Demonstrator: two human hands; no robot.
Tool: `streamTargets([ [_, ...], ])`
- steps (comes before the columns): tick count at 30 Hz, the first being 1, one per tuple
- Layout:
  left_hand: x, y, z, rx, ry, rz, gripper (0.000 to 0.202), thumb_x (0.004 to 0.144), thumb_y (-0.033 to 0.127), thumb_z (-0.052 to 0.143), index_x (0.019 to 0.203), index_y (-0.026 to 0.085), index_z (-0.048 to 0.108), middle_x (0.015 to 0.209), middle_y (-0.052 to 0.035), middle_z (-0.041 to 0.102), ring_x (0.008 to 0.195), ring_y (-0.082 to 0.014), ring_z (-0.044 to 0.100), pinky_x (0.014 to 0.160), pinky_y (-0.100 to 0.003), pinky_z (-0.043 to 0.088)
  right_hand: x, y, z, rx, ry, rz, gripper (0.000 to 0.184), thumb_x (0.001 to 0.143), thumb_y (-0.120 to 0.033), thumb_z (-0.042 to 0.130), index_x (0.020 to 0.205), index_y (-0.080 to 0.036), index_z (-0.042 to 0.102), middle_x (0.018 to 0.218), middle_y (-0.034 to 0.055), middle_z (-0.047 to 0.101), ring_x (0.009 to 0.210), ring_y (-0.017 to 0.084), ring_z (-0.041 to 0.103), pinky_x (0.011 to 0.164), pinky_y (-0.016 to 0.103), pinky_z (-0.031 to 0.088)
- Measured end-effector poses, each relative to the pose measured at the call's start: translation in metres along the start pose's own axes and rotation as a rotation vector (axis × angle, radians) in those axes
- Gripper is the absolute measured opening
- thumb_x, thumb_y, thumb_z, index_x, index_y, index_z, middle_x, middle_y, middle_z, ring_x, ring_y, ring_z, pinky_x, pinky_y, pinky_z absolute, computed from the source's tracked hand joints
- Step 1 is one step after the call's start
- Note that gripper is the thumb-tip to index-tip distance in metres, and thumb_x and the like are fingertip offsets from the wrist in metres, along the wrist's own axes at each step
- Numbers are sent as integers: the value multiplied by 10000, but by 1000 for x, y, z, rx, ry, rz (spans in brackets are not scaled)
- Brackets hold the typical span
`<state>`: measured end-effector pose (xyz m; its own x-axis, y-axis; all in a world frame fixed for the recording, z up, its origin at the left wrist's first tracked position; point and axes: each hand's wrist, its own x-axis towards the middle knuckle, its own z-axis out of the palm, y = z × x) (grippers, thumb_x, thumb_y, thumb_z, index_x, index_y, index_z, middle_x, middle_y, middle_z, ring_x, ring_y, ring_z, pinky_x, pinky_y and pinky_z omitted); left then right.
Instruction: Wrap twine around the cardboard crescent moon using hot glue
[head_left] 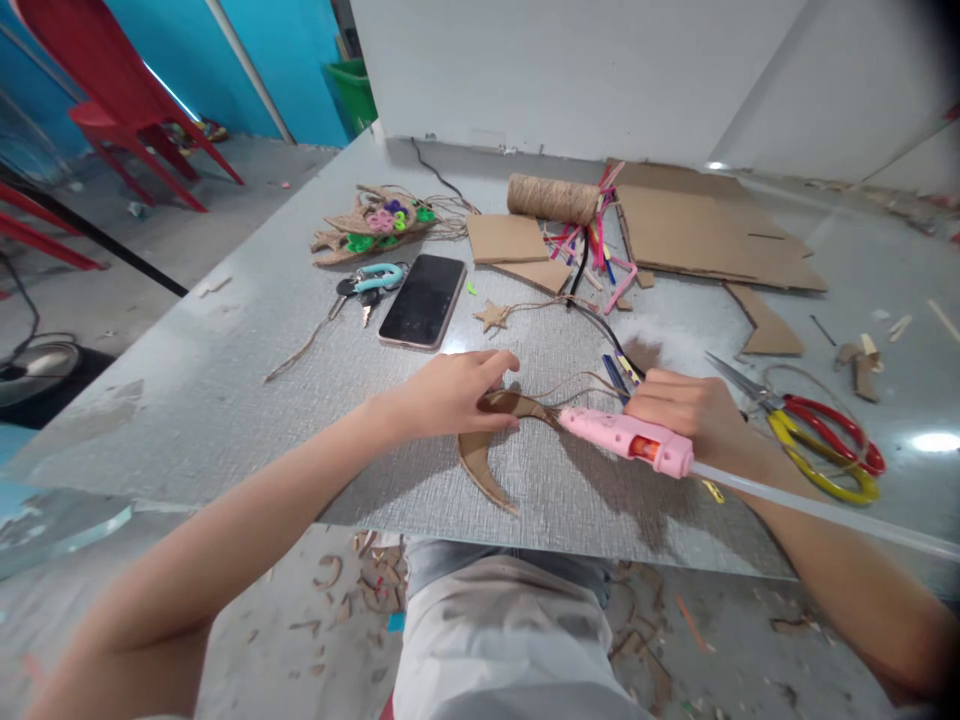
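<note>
A brown cardboard crescent (474,452) lies near the table's front edge, its tips pointing right and down. My left hand (457,395) holds it at the upper curve, the thumb laid across the cardboard and the fingers bent behind. In my right hand (686,410) is a pink glue gun (626,437), with a long translucent glue stick (817,508) jutting from its back. The gun's nozzle is at the crescent's upper right tip; whether it touches cannot be made out. Thin twine (581,378) runs from near that tip. My right fingers partly hide the gun's handle.
Red-and-yellow scissors (821,440) lie right of my right hand. Farther back are a phone (424,300), keys (367,292), a twine-wrapped star (492,316), a twine spool (553,198) and cardboard sheets (690,225). A black cord (600,325) runs toward the gun.
</note>
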<state>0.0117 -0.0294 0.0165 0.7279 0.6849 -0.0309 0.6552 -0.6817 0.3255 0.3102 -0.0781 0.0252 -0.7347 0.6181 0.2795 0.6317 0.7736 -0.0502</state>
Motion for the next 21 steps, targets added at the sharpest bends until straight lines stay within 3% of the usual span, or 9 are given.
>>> streamTargets([
  [17, 0, 2, -2, -1, -32, -30, 488, 812, 489, 629, 1147, 173, 466, 897, -54, 631, 765, -187, 600, 631, -264, 368, 2, 2, -3, 39, -33, -11, 324, 909, -226, 436, 587, -200, 431, 543, 8, 452, 560, 136, 397, 526, 303, 230],
  [21, -1, 2, -2, -13, -22, -33, 476, 812, 491, 629, 1140, 187, 466, 893, -44, 630, 759, -178, 597, 630, -259, 372, 5, 4, -18, 155, -112, -13, 318, 876, -244, 472, 564, -201, 428, 517, -17, 435, 519, 115, 381, 520, 284, 255],
])
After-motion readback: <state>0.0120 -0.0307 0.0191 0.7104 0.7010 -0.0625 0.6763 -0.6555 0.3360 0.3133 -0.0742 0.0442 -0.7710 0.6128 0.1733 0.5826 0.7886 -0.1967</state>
